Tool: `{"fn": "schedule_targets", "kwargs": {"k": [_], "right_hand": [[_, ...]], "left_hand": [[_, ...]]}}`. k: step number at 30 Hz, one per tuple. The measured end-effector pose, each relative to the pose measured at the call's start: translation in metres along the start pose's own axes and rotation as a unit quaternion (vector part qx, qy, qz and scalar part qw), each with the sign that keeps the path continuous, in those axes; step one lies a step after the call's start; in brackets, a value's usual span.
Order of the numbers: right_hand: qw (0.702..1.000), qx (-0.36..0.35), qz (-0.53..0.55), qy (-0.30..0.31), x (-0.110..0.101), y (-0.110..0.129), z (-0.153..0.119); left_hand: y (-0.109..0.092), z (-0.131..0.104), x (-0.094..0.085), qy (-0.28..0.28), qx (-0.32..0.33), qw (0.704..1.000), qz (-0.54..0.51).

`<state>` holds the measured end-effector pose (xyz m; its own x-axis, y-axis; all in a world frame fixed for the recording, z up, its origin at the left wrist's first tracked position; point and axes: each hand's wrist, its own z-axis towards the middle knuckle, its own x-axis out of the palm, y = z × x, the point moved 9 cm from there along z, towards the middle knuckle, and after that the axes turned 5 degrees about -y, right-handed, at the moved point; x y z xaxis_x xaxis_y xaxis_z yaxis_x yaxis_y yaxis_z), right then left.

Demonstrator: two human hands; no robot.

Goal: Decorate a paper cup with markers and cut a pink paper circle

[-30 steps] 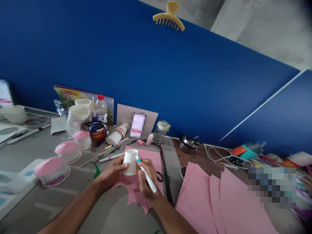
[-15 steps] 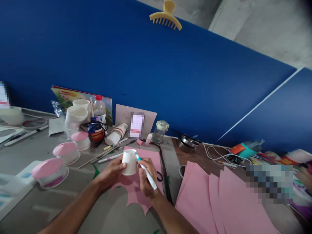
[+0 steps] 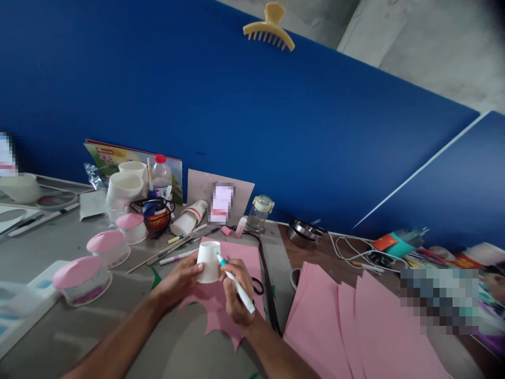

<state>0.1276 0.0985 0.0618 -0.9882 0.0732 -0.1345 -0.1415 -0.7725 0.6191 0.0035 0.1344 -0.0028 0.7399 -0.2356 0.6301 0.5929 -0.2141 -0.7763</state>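
- Cup (image 3: 207,267), white, is in the lower middle of the frame, narrow end up, held over pink paper (image 3: 245,253); this way round, its side wall is turned toward the marker.
- Left hand (image 3: 179,277) grasps the cup from its left side, thumb pressed on the wall, the other fingers mostly hidden; the grip seems meant to stop the cup turning.
- Right hand (image 3: 235,310) has its fingers closed round a white marker (image 3: 240,290) in a writing hold, the teal end up at the cup's upper right wall, probably for fine control. Whether the tip touches is too small to tell.
- Scissors (image 3: 258,286) show one dark handle just right of the right hand, the rest hidden.
- Phone (image 3: 221,204), centre of the frame, leans on a pale board (image 3: 246,190), screen outward, likely so it can be seen with both hands occupied.
- Three pink-topped tubs (image 3: 105,243) stand in a slanting row at left on the table (image 3: 181,347), well apart from the hands, presumably to avoid knocks.
- Pink sheets (image 3: 317,316) lie fanned at lower right, apparently to leave the middle free.
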Motion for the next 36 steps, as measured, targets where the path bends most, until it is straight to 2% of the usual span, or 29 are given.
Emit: {"fn": "schedule_targets", "kwargs": {"k": [15, 25, 36], "right_hand": [[0.999, -0.043, -0.024, 0.013, 0.002, 0.009, 0.001], [1.0, 0.02, 0.0, -0.008, -0.002, -0.007, 0.0], [1.0, -0.019, 0.005, 0.009, 0.001, 0.006, 0.002]], "left_hand": [[0.006, 0.001, -0.009, 0.009, -0.005, 1.0, -0.006], [0.0, -0.001, 0.0, 0.003, -0.004, 1.0, 0.008], [0.003, 0.0, -0.003, 0.003, -0.003, 1.0, 0.006]]}}
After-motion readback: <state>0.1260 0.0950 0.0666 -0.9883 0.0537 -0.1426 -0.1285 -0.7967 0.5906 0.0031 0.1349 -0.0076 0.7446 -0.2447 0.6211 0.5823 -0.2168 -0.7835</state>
